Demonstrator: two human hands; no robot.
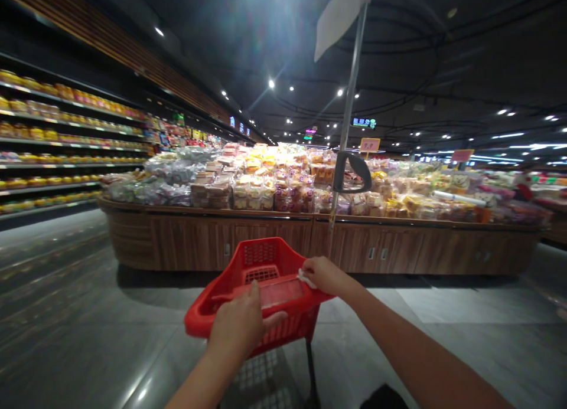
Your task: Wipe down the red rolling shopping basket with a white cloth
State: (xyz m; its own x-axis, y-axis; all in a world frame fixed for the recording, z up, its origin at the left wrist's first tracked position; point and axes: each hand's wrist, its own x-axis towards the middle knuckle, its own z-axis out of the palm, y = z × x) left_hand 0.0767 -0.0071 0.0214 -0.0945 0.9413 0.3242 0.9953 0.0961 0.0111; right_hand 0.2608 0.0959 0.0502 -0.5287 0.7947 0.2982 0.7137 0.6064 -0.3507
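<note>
Plastic gloss against wood grain

Shopping cart (pixel 199 322): smooth, satin plastic; translucent, shiny handle panel (pixel 286 293). White wad (pixel 305 277) at the handle's right end: matt, crumpled, paper-like. Counter (pixel 177 241): grained, wood-look front, glossy top edge; crinkly, gleaming plastic on the food packs (pixel 252 193). Floor (pixel 425 306): smooth, polished

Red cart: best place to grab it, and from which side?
Probably the handle of the red cart, from the near side, one hand toward each end: it runs crosswise along the near edge, which should balance a push. The left hand and right hand are at opposite ends.
</note>
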